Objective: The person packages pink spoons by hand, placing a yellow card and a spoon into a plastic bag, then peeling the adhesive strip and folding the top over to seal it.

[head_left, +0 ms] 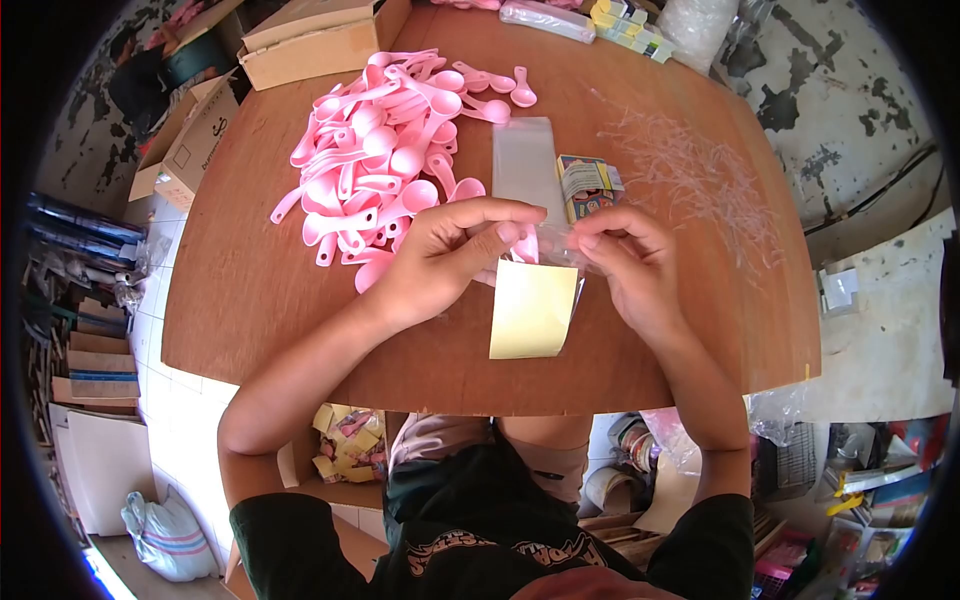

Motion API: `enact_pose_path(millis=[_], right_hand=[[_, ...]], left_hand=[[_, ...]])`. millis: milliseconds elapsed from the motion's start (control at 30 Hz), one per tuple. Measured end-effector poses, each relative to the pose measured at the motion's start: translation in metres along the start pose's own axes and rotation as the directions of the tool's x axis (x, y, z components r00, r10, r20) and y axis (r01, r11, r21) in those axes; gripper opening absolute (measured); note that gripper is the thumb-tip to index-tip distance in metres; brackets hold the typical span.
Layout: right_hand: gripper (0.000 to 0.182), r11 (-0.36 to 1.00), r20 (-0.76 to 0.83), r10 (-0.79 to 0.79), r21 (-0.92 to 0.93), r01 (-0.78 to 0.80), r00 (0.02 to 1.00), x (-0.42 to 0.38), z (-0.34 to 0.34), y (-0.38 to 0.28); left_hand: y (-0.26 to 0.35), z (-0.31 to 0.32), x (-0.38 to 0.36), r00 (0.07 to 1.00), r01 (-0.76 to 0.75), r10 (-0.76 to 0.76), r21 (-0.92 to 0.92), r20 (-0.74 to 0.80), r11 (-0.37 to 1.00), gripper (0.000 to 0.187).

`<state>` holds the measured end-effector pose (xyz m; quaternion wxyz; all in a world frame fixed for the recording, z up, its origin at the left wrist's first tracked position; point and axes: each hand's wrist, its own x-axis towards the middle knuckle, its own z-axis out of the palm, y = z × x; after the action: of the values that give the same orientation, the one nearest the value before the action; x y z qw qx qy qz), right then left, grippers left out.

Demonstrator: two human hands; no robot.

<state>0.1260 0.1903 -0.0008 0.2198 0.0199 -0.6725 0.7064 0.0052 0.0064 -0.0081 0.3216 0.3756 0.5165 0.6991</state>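
My left hand [440, 258] is closed, thumb and fingers pinching the end of a pink spoon [525, 243] that appears to sit in a clear plastic bag. Below the fingers hangs a pale yellow card [533, 312], covering the lower part of the spoon. On the other side, my right hand [637, 262] pinches the edge of the clear plastic bag [568, 243]. A large heap of pink spoons [375, 165] lies just beyond my left hand. Behind both hands are a stack of clear bags [524, 165] and a small printed box [588, 188].
Thin clear plastic strips [700, 170] are scattered on the right of the wooden table [270, 345]. A cardboard box [318, 50] stands at the back left. Beneath the front edge, an open box holds yellow-carded packs [350, 445]. Another person [140, 85] is at far left.
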Motion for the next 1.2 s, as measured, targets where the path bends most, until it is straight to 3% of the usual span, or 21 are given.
enact_pose_path(millis=[67, 133, 333, 433, 600, 733, 800, 933, 1100, 1200], right_hand=[[0.008, 1.000, 0.000, -0.006, 0.004, 0.006, 1.000, 0.000, -0.002, 0.000], [0.008, 0.994, 0.097, -0.106, -0.008, 0.107, 0.990, 0.001, -0.006, 0.003], [0.014, 0.994, 0.130, -0.093, -0.039, 0.098, 0.987, 0.000, -0.010, 0.002], [0.017, 0.993, 0.154, -0.098, -0.042, 0.106, 0.983, -0.001, -0.010, 0.001], [0.016, 0.988, 0.172, -0.126, -0.068, 0.139, 0.977, -0.002, -0.011, 0.001], [0.010, 0.985, 0.183, -0.126, -0.092, 0.145, 0.975, -0.003, -0.011, 0.000], [0.010, 0.990, 0.161, -0.119, -0.062, 0.130, 0.980, -0.005, -0.004, 0.001], [0.024, 0.994, 0.155, -0.101, -0.035, 0.107, 0.983, -0.005, 0.002, 0.005], [0.031, 0.998, 0.189, -0.056, -0.024, 0.062, 0.980, -0.006, -0.001, 0.004], [0.031, 0.997, 0.237, -0.073, 0.001, 0.075, 0.969, -0.006, -0.003, 0.001]], left_hand=[[0.002, -0.004, 0.000, 0.999, 0.005, -0.005, 0.018, 0.043, 1.000, 0.024], [0.003, -0.007, 0.000, 0.996, 0.009, -0.012, 0.035, 0.086, 0.999, 0.025], [0.000, -0.010, 0.000, 0.991, 0.000, 0.006, -0.047, 0.135, 0.999, 0.024], [-0.002, -0.013, 0.000, 0.982, -0.090, 0.091, -0.010, 0.165, 0.996, 0.024], [0.002, -0.013, -0.002, 0.982, 0.047, -0.002, -0.234, 0.187, 0.971, 0.020], [-0.002, -0.014, -0.002, 0.983, 0.060, -0.015, -0.237, 0.185, 0.970, 0.014], [-0.006, -0.012, 0.000, 0.973, -0.183, 0.164, 0.111, 0.163, 0.977, 0.009], [-0.003, -0.011, 0.004, 0.972, -0.201, 0.175, 0.162, 0.158, 0.966, 0.015], [0.008, -0.009, 0.002, 0.989, -0.016, 0.007, 0.055, 0.150, 0.998, 0.029], [0.014, -0.009, -0.003, 0.979, -0.079, 0.054, 0.120, 0.195, 0.990, 0.038]])
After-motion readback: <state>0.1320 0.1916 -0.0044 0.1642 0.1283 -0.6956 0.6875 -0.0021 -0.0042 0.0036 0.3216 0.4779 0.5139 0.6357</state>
